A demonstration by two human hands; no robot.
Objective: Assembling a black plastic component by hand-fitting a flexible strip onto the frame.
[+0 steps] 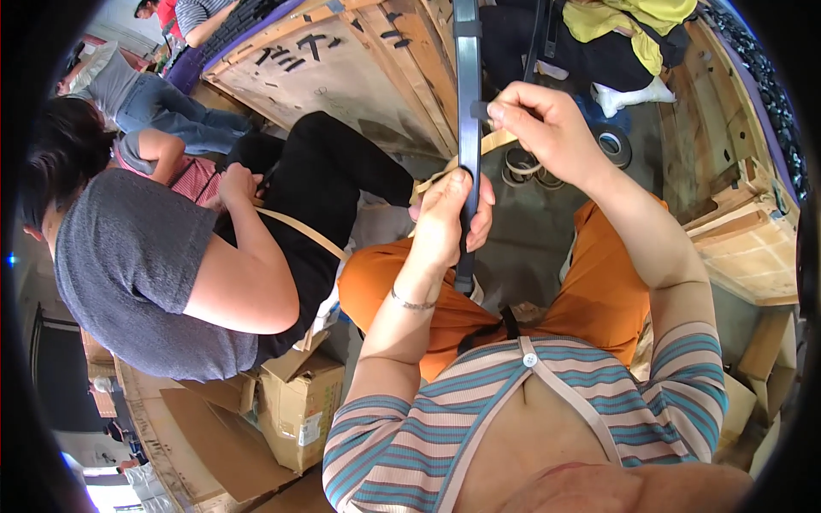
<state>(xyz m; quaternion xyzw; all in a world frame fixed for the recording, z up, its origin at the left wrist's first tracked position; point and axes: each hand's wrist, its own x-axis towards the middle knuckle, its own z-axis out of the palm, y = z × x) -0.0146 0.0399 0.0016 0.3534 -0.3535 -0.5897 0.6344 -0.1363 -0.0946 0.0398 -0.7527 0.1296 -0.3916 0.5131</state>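
A long, narrow dark bar (468,77) stands nearly upright in front of me, running from the top of the view down between my knees. My left hand (446,218) is wrapped around its lower part, thumb lying along the near face. Higher up, my right hand (543,128) pinches a short piece of black tape (481,110) against the bar's right side. Another black band (469,29) circles the bar near the top. A tan strip (498,140) passes by the bar just below my right fingers; where it is fixed, I cannot tell.
Tan tape rolls (519,161) and a black tape roll (612,147) lie on the floor beyond my hands. A co-worker in a grey shirt (141,265) sits close at my left. Wooden crates (376,77) stand ahead and at right; a cardboard box (295,406) sits at lower left.
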